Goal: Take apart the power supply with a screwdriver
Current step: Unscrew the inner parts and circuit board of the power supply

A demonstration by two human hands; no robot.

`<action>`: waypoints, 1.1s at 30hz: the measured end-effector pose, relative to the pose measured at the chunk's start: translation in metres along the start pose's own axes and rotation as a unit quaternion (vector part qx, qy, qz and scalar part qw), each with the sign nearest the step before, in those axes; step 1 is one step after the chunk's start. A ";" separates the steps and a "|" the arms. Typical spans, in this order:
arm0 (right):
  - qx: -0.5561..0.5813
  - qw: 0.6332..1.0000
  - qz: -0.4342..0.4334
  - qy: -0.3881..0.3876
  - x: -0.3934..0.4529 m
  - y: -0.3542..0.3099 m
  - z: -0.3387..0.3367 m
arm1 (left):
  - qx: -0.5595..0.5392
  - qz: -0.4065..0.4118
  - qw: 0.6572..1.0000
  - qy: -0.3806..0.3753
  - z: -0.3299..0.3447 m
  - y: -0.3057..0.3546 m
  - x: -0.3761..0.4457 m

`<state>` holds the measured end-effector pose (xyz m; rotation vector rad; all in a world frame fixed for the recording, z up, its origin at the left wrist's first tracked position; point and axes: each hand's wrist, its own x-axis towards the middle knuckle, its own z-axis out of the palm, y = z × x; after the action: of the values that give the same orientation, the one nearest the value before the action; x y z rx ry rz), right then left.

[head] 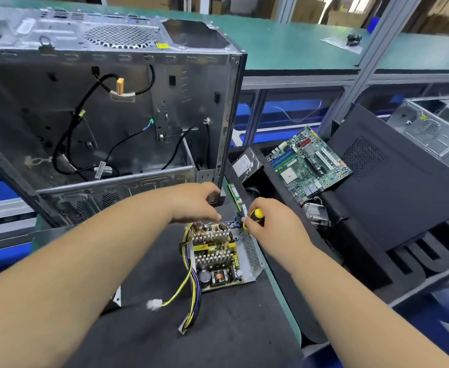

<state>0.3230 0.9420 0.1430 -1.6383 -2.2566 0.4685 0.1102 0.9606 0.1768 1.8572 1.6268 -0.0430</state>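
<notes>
The right hand (pixel 267 223) has its fingers curled tight round the yellow-and-black handle of a screwdriver (pixel 255 216), thumb and fingertips clamped on it; the shaft runs down and to the left toward the far right corner of the power supply (pixel 219 254), but the tip is too small and dark to place on any screw. The left hand (pixel 195 203) reaches in over the far edge of the power supply, its fingers bent downward and close together; whether they pinch something or only press on the unit cannot be told, since the fingertips are hidden behind the hand itself. The power supply lies just near of both hands, its cover off, heat sinks, coils and a capacitor exposed in an open metal tray; it sits on a dark mat (pixel 165 328). A bundle of yellow, purple and black wires (pixel 191 290) trails from its left side toward the near edge, ending in white connectors, one of them blurred. Beyond the left hand stands an empty computer case (pixel 106 102), cut off at the left edge; to the right, past the mat, a motherboard (pixel 308 160) leans in a black bin (pixel 393 181) beside a hard drive (pixel 246 163).
</notes>
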 end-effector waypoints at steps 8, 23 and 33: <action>0.001 1.000 0.005 -0.004 0.010 0.003 0.005 | 0.115 0.063 0.991 -0.003 0.059 0.009 0.060; -0.017 0.999 -0.012 -0.029 0.015 -0.003 0.007 | 0.225 0.057 0.973 0.000 0.088 -0.001 0.073; -0.085 0.993 -0.030 -0.077 0.023 -0.009 0.006 | 0.185 0.027 0.982 -0.008 0.087 0.000 0.075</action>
<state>0.3057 0.9608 0.1434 -1.6585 -2.5135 0.4108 0.1609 0.9834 0.0766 2.1689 1.6403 -0.3599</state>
